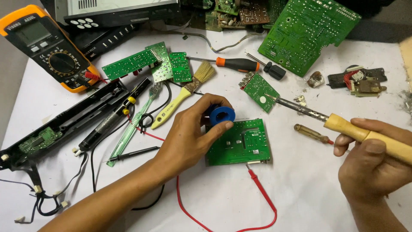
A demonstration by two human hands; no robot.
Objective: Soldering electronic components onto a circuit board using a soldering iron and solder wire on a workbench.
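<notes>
While your left hand [189,135] clamps the round blue spool [222,115] at the flat green board's [238,142] far-left corner, your right hand [371,161] grips the iron's [343,127] smooth wooden handle, right of the board.

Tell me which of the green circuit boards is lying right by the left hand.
The rectangular green board under the blue spool that the left hand grips; the other boards lie farther up the table.

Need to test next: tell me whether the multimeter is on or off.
Cannot tell: the multimeter screen looks blank, but its dial setting is unreadable.
</notes>
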